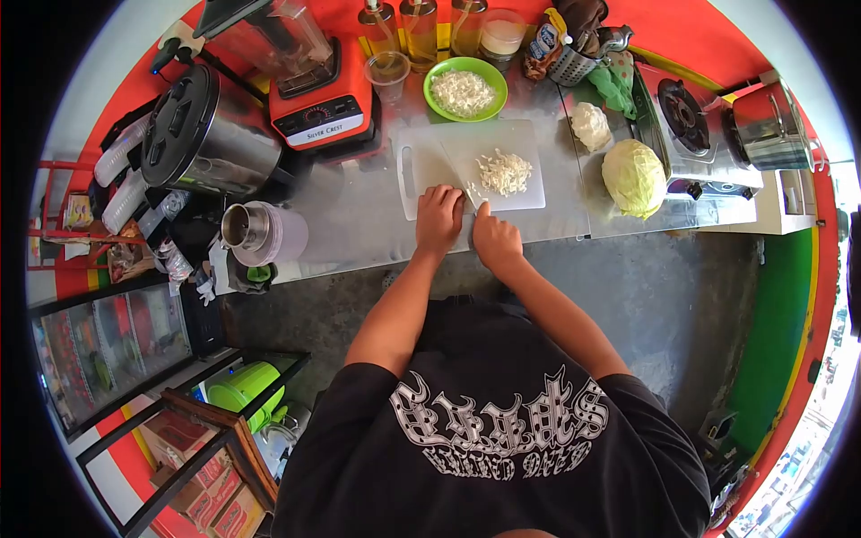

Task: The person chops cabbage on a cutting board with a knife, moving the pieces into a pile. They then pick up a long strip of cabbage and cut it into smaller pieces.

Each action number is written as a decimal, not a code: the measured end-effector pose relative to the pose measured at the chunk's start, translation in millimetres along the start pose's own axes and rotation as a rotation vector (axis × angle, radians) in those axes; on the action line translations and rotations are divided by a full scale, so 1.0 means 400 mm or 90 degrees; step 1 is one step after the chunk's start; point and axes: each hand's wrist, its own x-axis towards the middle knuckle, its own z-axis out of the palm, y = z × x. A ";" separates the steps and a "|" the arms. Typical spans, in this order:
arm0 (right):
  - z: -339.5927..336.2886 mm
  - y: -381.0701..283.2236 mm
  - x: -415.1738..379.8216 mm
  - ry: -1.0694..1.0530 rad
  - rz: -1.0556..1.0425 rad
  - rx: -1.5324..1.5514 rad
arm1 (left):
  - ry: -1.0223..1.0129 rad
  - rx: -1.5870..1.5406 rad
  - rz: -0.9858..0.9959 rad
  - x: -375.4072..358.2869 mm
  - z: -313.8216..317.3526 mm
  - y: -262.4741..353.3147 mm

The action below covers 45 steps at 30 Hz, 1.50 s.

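On the metal counter lies a white cutting board [430, 152] with a pile of chopped white pieces [504, 172] on its right part. My right hand [496, 238] is closed round the handle of a knife [463, 181], whose blade points up and left over the board. Beside the blade, my left hand [439, 218] rests at the board's front edge with fingers curled; whatever lies under them is hidden. A few small white bits sit near the knife. Behind the board stands a green bowl [500, 99] of chopped white pieces.
A red blender [323, 117], a large steel pot [220, 134] and a steel-topped container [282, 235] stand left. To the right are a cabbage [635, 177], a pale vegetable piece [590, 125] and a gas stove [708, 134]. Bottles [419, 34] line the back.
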 end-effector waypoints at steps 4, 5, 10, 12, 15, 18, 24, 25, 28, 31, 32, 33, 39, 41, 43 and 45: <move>-0.031 0.003 0.023 0.017 -0.028 0.018 | 0.003 0.010 -0.017 -0.003 -0.002 0.002; -0.039 0.004 0.026 0.024 -0.040 0.009 | -0.006 0.013 -0.015 -0.001 -0.002 -0.001; 0.006 -0.004 -0.009 0.021 -0.006 0.019 | -0.004 0.002 -0.011 0.003 0.004 -0.003; 0.008 -0.005 0.000 0.017 -0.002 0.025 | -0.003 0.003 -0.009 0.003 0.003 -0.004; -0.020 -0.007 0.022 0.000 -0.012 0.093 | -0.004 -0.013 -0.008 -0.002 0.004 -0.004; -0.039 -0.005 0.019 0.019 -0.034 0.070 | -0.003 -0.027 -0.010 0.000 0.001 0.002; -0.002 -0.006 -0.004 -0.008 0.008 0.081 | 0.001 -0.059 -0.020 0.000 0.002 -0.002; -0.009 -0.004 0.014 0.003 -0.008 0.093 | 0.005 -0.057 -0.027 0.000 0.002 0.000; -0.024 -0.002 0.026 0.022 -0.037 0.092 | 0.001 -0.055 -0.039 -0.006 0.002 0.002; -0.031 -0.005 0.006 0.017 -0.040 0.081 | 0.006 -0.058 -0.034 -0.003 -0.001 0.002; -0.031 -0.008 -0.005 0.004 -0.025 0.088 | 0.013 -0.060 -0.023 -0.002 -0.002 0.003; -0.022 -0.009 -0.007 0.006 -0.026 0.086 | 0.016 -0.061 -0.023 -0.001 -0.002 0.002; -0.013 -0.010 0.019 0.010 -0.023 0.101 | 0.006 -0.066 -0.015 -0.002 -0.003 0.002; -0.013 -0.006 0.024 0.048 -0.042 0.075 | 0.041 -0.059 -0.014 -0.002 0.008 -0.005; -0.013 -0.004 0.003 0.028 -0.030 0.081 | 0.033 -0.064 -0.015 0.000 0.005 -0.003; -0.004 -0.007 -0.010 0.006 -0.028 0.090 | 0.029 -0.060 -0.021 0.001 0.002 -0.002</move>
